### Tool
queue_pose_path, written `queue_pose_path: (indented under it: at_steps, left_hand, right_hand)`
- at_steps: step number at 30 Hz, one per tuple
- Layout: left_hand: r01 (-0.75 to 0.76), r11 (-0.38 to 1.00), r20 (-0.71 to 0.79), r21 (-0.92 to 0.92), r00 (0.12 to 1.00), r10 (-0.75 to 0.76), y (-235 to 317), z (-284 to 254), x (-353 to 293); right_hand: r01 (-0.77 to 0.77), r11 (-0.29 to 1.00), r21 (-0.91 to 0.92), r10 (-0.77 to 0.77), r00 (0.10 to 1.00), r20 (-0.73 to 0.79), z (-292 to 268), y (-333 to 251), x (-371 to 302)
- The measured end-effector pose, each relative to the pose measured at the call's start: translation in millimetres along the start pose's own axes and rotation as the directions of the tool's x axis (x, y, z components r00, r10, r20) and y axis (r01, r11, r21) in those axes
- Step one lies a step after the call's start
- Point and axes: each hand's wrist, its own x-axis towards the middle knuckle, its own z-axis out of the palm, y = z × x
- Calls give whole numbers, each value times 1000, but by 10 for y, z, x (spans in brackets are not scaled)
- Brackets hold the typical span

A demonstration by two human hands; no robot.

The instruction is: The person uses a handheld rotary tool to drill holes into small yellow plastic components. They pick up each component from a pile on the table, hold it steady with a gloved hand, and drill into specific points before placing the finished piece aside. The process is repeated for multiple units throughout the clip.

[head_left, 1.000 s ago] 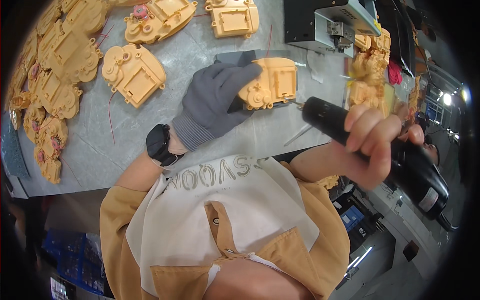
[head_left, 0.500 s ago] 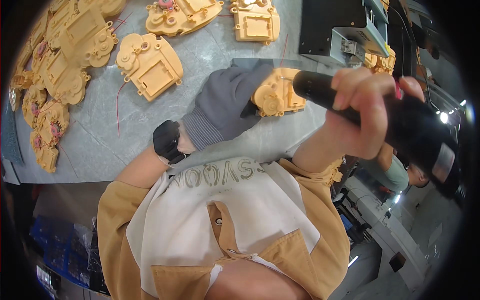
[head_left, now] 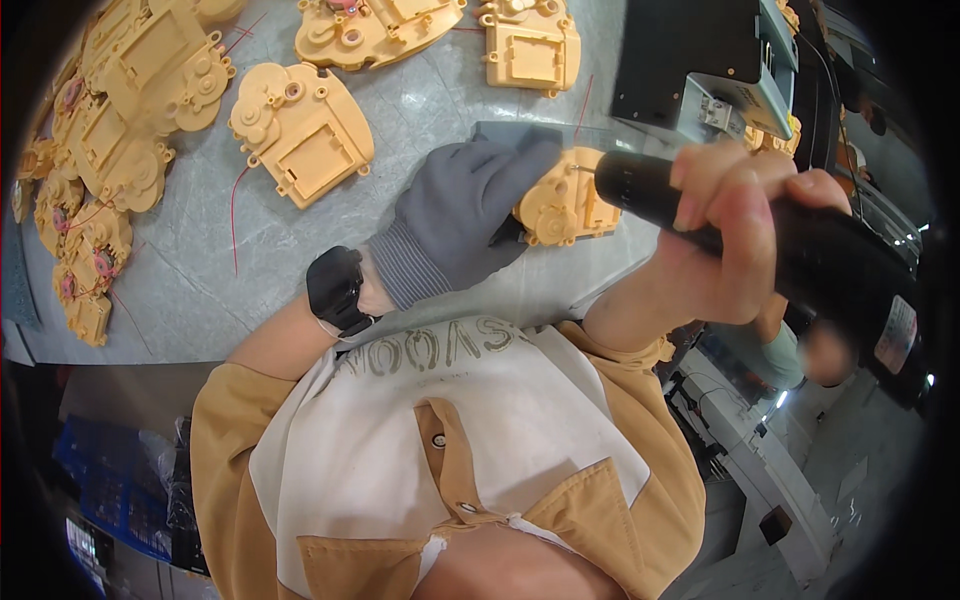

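Observation:
My left hand (head_left: 462, 205), in a grey knit glove, is closed on the left side of a yellow plastic housing (head_left: 556, 208) with round raised parts and a rectangular recess. The housing lies on a flat grey piece on the table, its left edge hidden by my fingers. In my bare right hand (head_left: 738, 225) is a black electric screwdriver (head_left: 640, 185), held tilted with fingers wrapped round its body. Its thin bit points left at the upper part of the housing; whether the tip touches a screw, I cannot tell.
A similar yellow housing (head_left: 305, 140) with a red wire lies left of my glove, and several more are heaped at the far left (head_left: 120, 130). A black box-shaped device (head_left: 665, 70) stands at the back right. Below the table is a blue crate (head_left: 110, 490). Another person (head_left: 775, 355) is at the right.
The whole view has shifted slightly. Both hands keep their grips, with the screwdriver's bit still over the housing. The other person at the right has moved a little.

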Motion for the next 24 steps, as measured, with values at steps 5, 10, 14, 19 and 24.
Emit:
queue_pose_path:
  at_steps: [5,10,14,19,24]
  left_hand:
    - [28,1000,22,10,999,-29,26,-3,-10]
    - [78,997,29,21,996,-79,40,20,-13]
    - [53,998,14,23,998,-53,33,-19,5]
    - [93,996,6,1,996,-93,11,28,-32]
    - [84,996,19,-29,996,-84,-3,21,-28]
  right_hand:
    - [-66,993,101,70,997,-39,-64,49,75]
    - [-110,958,266,122,992,-30,-127,94,133]
    - [-131,979,156,129,991,17,-84,87,108]
    - [-116,992,43,106,977,184,-97,50,77]
    - [-58,998,1,55,956,290,-181,102,25]
